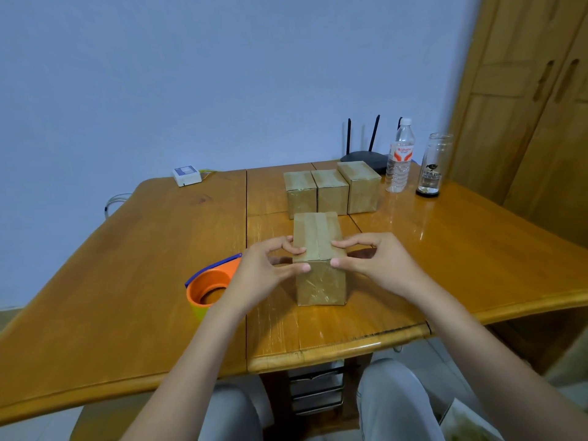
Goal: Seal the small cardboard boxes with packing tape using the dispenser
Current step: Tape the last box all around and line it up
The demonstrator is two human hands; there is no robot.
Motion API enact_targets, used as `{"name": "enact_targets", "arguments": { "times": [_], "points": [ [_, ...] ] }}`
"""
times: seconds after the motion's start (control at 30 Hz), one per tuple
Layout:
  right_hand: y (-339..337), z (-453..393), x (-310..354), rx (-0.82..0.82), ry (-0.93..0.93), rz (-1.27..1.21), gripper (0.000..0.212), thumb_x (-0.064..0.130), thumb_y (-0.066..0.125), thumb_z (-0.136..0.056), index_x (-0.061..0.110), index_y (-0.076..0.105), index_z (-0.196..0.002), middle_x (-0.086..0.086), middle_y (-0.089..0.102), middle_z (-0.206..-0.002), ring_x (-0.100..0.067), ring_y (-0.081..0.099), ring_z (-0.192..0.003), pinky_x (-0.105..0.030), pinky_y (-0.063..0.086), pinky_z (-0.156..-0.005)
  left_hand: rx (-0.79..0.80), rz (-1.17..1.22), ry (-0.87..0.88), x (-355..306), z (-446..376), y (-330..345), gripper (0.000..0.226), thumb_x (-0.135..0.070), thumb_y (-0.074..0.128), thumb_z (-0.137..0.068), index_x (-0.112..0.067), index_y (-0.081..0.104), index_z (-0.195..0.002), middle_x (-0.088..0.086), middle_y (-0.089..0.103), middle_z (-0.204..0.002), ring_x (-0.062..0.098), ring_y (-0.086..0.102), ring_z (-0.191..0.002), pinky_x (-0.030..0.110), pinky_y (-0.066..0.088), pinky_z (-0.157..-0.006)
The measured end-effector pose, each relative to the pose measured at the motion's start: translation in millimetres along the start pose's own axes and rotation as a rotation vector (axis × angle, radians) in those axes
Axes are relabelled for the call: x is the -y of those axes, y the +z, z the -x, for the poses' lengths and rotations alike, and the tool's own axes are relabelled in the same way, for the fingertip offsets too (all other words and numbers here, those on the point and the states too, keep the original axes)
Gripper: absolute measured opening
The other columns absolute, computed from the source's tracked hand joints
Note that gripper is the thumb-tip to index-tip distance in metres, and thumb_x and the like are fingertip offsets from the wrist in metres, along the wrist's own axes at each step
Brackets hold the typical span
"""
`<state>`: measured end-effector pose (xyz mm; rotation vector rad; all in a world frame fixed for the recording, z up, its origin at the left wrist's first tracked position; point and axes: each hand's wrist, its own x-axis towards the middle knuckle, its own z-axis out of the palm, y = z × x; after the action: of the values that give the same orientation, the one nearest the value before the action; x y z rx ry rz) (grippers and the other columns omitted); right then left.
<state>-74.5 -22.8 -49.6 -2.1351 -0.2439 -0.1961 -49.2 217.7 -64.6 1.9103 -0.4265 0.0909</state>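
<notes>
Wooden table [159, 249]; three taped boxes [331, 189] rowed at the far side, likely finished. Nearest box [319, 259] stands at centre front, steadied for sealing. Tape dispenser [210, 286] lies idle just left. Left hand [264, 268] and right hand [372, 259] pinch its top front corners, thumbs on the front face.
</notes>
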Motion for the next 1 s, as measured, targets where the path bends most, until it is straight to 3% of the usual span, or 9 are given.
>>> {"name": "enact_targets", "arguments": {
  "times": [0.17, 0.33, 0.47, 0.57, 0.63, 0.7, 0.83, 0.93, 1.0],
  "points": [
    [0, 6, 0, 0.028, 0.024, 0.001, 0.04, 0.038, 0.078, -0.084, 0.032, 0.071, -0.122, 0.012, 0.063, -0.132, 0.008, 0.056, -0.111, -0.027, 0.044, -0.108, 0.035, 0.022, 0.027, 0, 2, -1, 0.027, -0.025, 0.084, -0.076, -0.024, 0.076, -0.102, -0.004, 0.065, -0.13, 0.005, 0.063, -0.116, 0.02, 0.056, -0.086],
    [26, 8, 3, -0.066, 0.014, 0.223, 0.052, 0.065, 0.075, -0.072, 0.035, 0.055, -0.11, 0.003, 0.065, -0.126, -0.013, 0.063, -0.109, -0.035, 0.059, -0.089, -0.069, -0.117, 0.06, -3, 0, 13, 0.028, -0.028, 0.088, -0.071, -0.022, 0.068, -0.089, -0.011, 0.071, -0.109, 0.002, 0.067, -0.106, 0.027, 0.06, -0.082],
    [22, 6, 1, -0.025, -0.052, 0.15, 0.034, 0.037, 0.077, -0.084, 0.033, 0.058, -0.112, 0.002, 0.065, -0.133, -0.013, 0.06, -0.121, -0.026, 0.054, -0.099, -0.073, -0.11, 0.117, 1, 1, 11, 0.026, -0.027, 0.085, -0.076, -0.013, 0.07, -0.092, -0.013, 0.074, -0.097, -0.002, 0.07, -0.095, 0.025, 0.06, -0.077],
    [13, 10, -1, 0.042, -0.07, 0.111, 0.027, 0.019, 0.071, -0.093, 0.02, 0.063, -0.118, 0.009, 0.068, -0.121, 0.005, 0.059, -0.106, -0.001, 0.044, -0.084, -0.034, -0.106, 0.109, 0, 1, 8, 0.025, -0.026, 0.082, -0.078, -0.013, 0.072, -0.096, -0.012, 0.074, -0.099, -0.004, 0.069, -0.095, 0.018, 0.058, -0.077],
    [7, 10, -2, 0.093, -0.039, 0.073, 0.029, 0.015, 0.068, -0.095, 0.017, 0.064, -0.124, 0.012, 0.068, -0.12, 0.012, 0.057, -0.1, -0.002, 0.044, -0.087, 0.001, -0.105, 0.081, 1, 1, 5, 0.024, -0.028, 0.08, -0.08, -0.017, 0.072, -0.1, -0.009, 0.074, -0.106, -0.001, 0.069, -0.1, 0.021, 0.058, -0.082],
    [3, 8, 2, 0.125, 0.007, 0.017, 0.032, 0.02, 0.066, -0.096, 0.019, 0.064, -0.128, 0.01, 0.063, -0.132, 0.006, 0.058, -0.115, -0.018, 0.047, -0.104, 0.042, -0.05, 0.057, 1, 4, 2, 0.023, -0.029, 0.074, -0.086, -0.021, 0.072, -0.107, -0.009, 0.074, -0.111, 0.002, 0.068, -0.105, 0.028, 0.06, -0.085],
    [6, 1, 30, 0.044, 0.151, 0.206, 0.077, 0.065, 0.054, -0.09, 0.014, 0.045, -0.147, -0.001, 0.055, -0.144, -0.021, 0.054, -0.13, -0.038, 0.047, -0.106, 0.074, 0.064, 0.075, -8, 13, 9, 0.02, -0.021, 0.057, -0.1, -0.021, 0.073, -0.112, -0.004, 0.072, -0.111, 0.007, 0.066, -0.109, 0.029, 0.061, -0.081],
    [15, -15, 50, 0.166, 0.317, 0.444, 0.111, 0.083, 0.05, -0.078, 0.004, 0.029, -0.154, -0.015, 0.051, -0.147, -0.031, 0.052, -0.13, -0.042, 0.049, -0.102, 0.078, 0.117, 0.063, -14, 14, 20, 0.021, -0.011, 0.055, -0.101, -0.014, 0.074, -0.11, 0.002, 0.074, -0.105, 0.018, 0.07, -0.105, 0.034, 0.061, -0.082],
    [17, -25, 58, 0.267, 0.422, 0.638, 0.124, 0.086, 0.05, -0.075, 0.0, 0.017, -0.157, -0.024, 0.031, -0.159, -0.039, 0.032, -0.145, -0.05, 0.036, -0.115, 0.061, 0.062, 0.093, -17, 13, 21, 0.026, -0.007, 0.051, -0.102, -0.017, 0.074, -0.11, -0.003, 0.075, -0.105, 0.014, 0.07, -0.105, 0.033, 0.061, -0.084]
  ]
}}
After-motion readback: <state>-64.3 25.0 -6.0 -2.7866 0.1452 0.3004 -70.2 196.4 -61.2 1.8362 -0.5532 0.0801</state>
